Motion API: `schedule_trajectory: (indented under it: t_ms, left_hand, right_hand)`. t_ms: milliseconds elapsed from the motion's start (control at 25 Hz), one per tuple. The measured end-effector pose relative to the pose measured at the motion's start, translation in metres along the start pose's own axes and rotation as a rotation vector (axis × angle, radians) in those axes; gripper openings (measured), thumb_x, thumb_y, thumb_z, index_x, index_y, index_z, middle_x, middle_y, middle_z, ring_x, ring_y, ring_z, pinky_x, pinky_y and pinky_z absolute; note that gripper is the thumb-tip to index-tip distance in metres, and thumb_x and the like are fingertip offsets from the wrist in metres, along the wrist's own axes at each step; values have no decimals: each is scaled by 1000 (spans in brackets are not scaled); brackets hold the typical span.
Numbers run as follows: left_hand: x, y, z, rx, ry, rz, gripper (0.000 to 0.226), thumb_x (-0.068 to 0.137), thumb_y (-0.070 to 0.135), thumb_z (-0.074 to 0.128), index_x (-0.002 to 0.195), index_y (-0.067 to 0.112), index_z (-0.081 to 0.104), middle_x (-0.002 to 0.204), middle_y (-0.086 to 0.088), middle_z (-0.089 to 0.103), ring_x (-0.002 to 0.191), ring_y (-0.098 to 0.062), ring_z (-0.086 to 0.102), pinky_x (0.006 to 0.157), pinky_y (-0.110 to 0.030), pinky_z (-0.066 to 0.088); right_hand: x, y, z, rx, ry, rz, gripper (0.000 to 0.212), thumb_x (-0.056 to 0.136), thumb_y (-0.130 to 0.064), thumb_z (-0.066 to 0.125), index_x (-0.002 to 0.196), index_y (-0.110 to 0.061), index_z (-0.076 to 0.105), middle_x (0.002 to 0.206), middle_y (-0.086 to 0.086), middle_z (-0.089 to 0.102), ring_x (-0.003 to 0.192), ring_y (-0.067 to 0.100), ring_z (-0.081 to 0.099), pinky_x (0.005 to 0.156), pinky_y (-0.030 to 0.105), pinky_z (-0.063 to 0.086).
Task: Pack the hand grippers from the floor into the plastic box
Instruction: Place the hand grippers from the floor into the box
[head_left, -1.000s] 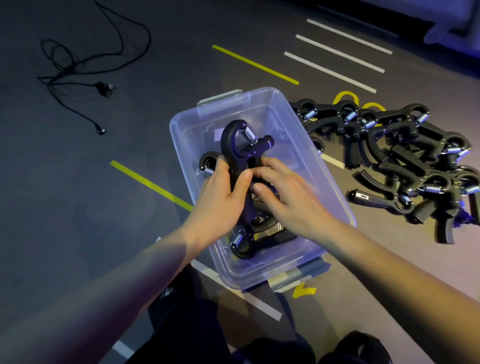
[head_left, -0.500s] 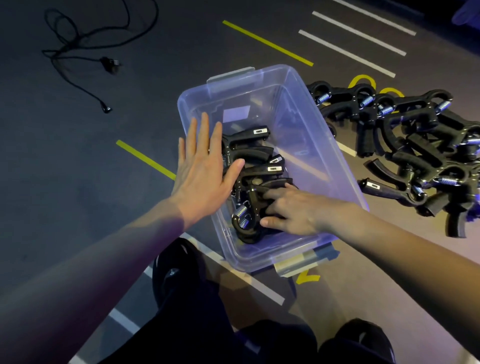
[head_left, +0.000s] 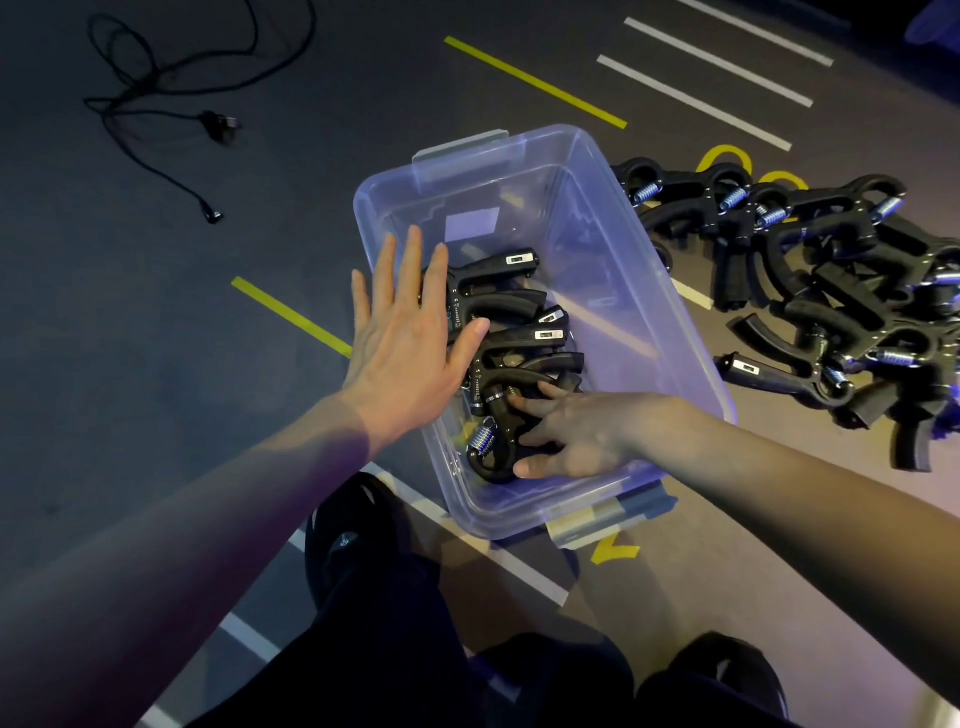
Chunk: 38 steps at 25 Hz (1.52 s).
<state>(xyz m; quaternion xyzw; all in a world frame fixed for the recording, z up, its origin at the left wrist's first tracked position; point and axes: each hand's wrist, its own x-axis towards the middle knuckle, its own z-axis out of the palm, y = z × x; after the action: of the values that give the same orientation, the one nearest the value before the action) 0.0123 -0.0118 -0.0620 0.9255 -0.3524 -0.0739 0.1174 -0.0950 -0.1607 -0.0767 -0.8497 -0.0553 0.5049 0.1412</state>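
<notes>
A clear plastic box (head_left: 670, 312) stands on the dark floor in front of me. Several black hand grippers (head_left: 509, 312) with steel springs lie stacked along its left side. My left hand (head_left: 405, 332) is flat with straight fingers over the box's left rim, its thumb touching the stack. My right hand (head_left: 576, 436) is low inside the near end of the box, fingers and thumb around a hand gripper (head_left: 488, 447) whose spring end shows to the left. A loose pile of hand grippers (head_left: 831, 291) lies on the floor to the right of the box.
A tangled black cable (head_left: 156, 104) lies on the floor at the far left. Yellow and white tape lines (head_left: 535, 83) cross the floor. My dark-trousered legs (head_left: 415, 623) and a shoe (head_left: 727, 675) are close below the box.
One second ago both hands held a hand gripper above the box. My right hand has lowered it into the near end, and my left hand has let go and spread flat at the left rim.
</notes>
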Motion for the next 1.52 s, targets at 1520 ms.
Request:
schedule_trajectory:
  t_ms: [1520]
  left_hand:
    - [31,119,-13,-75,54,368,82,84,64,15,148,14,6,156,-7,-9,143,-22,-9,109,-44,-12]
  right_hand:
    - [-78,81,31,215,1428,215,65,95,-44,33,150,-13,17,158,2,13,146,18,14,117,39,19]
